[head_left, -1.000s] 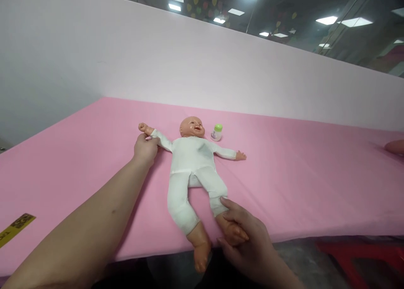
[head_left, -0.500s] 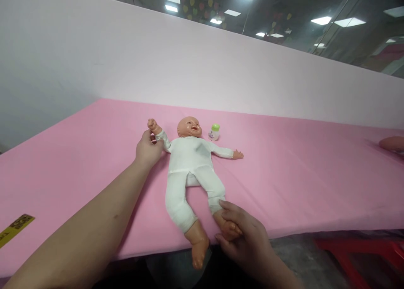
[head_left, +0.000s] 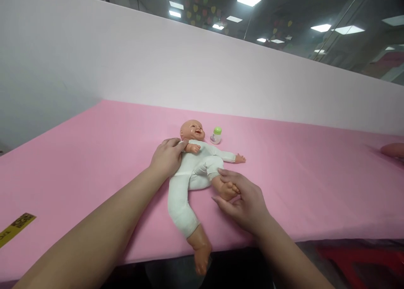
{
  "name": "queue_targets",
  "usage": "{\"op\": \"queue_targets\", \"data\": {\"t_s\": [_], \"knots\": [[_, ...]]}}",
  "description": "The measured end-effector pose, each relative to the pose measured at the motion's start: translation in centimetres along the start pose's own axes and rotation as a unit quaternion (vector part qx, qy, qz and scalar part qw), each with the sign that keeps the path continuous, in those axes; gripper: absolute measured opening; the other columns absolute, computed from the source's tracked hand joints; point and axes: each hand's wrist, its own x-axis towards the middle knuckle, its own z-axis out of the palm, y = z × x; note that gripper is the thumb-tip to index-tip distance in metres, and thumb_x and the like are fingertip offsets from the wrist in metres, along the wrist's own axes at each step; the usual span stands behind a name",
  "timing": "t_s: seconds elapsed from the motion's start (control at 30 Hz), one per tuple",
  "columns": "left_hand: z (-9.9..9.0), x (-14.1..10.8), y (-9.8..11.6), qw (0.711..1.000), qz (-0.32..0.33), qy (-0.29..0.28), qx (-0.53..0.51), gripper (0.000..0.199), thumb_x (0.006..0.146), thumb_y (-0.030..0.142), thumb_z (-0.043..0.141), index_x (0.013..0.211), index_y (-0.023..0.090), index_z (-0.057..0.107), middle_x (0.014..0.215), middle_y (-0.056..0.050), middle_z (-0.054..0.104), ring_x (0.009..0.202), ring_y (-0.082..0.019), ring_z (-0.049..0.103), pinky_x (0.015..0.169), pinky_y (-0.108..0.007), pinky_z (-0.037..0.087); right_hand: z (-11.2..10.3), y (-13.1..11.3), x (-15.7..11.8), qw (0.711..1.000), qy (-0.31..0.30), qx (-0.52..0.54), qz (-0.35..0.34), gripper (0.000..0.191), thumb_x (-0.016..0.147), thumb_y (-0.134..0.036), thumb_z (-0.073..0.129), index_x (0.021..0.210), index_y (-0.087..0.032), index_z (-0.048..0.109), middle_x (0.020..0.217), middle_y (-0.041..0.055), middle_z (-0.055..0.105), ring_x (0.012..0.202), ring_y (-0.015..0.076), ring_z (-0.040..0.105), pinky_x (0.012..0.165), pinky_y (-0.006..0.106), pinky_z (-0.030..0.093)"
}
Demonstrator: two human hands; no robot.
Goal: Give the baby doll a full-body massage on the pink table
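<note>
A baby doll [head_left: 189, 167] in a white suit lies face up on the pink tabletop [head_left: 303, 175], its head toward the wall. My left hand [head_left: 168, 157] is closed round the doll's arm at the left, which is folded across its chest. My right hand [head_left: 244, 198] grips the doll's foot at the right, and that leg is bent up with the knee raised. The doll's other leg lies stretched out, its foot past the table's front edge. Beside the doll's head stands a small jar [head_left: 216, 136] with a green lid.
A white wall [head_left: 202, 74] with glass above it runs behind the table. A yellow label [head_left: 17, 228] is stuck at the left front. Part of a skin-toned object [head_left: 392, 150] shows at the right edge. Something red [head_left: 366, 259] stands below the table at the right.
My left hand has moved right, bringing the doll's arm from out at the side onto its chest. My right hand has pushed the doll's foot up toward its body, bending the leg.
</note>
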Motion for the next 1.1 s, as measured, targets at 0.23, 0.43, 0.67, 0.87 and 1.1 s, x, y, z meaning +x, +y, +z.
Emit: {"op": "queue_targets", "data": {"t_s": [0.23,0.43,0.67,0.87,1.1], "knots": [[-0.2,0.1,0.3,0.999,-0.034,-0.034,-0.012,0.053,0.1,0.021,0.044,0.148,0.036,0.063,0.133,-0.008,0.068,0.128,-0.034,0.058,0.107,-0.047,0.047,2.2,1.9,2.1,0.998,-0.037,0.014,0.054,0.045,0.088,-0.033,0.078,0.131,-0.023,0.065,0.133,0.0107,0.074,0.122,0.0307,0.073,0.099,0.045,0.063],[0.1,0.2,-0.1,0.998,-0.042,-0.029,-0.041,0.056,0.097,0.019,0.048,0.149,0.034,0.062,0.138,-0.01,0.066,0.13,-0.036,0.057,0.109,-0.05,0.045,2.1,1.5,1.5,0.998,-0.018,0.011,0.062,0.044,0.087,-0.032,0.077,0.129,-0.023,0.065,0.13,0.0109,0.075,0.122,0.0311,0.072,0.099,0.046,0.062],[-0.4,0.3,-0.7,0.993,-0.094,-0.024,-0.075,0.055,0.095,0.039,0.059,0.149,0.03,0.06,0.144,-0.011,0.064,0.132,-0.037,0.058,0.111,-0.049,0.045,0.1,-1.2,-1.9,0.999,-0.033,0.017,0.006,0.046,0.085,-0.028,0.079,0.128,-0.026,0.063,0.127,0.0095,0.075,0.117,0.0279,0.075,0.097,0.039,0.065],[-0.6,0.4,-2.7,0.962,-0.215,0.005,-0.17,0.037,0.097,0.055,0.057,0.119,0.029,0.069,0.108,-0.008,0.075,0.096,-0.03,0.07,0.08,-0.039,0.052,0.1,-2.2,-5.6,0.996,-0.07,0.061,0.017,0.053,0.082,-0.019,0.081,0.13,-0.029,0.061,0.125,0.0086,0.074,0.115,0.0267,0.075,0.093,0.036,0.065],[1.1,0.6,-7.5,0.854,-0.442,0.087,-0.26,0.036,0.087,0.05,0.063,0.111,0.022,0.062,0.102,-0.012,0.073,0.086,-0.031,0.07,0.072,-0.042,0.054,1.4,-1.8,-8.2,0.992,-0.081,0.087,0.052,0.05,0.079,-0.011,0.077,0.123,-0.029,0.062,0.119,0.0078,0.075,0.106,0.026,0.075,0.09,0.038,0.066]]}}
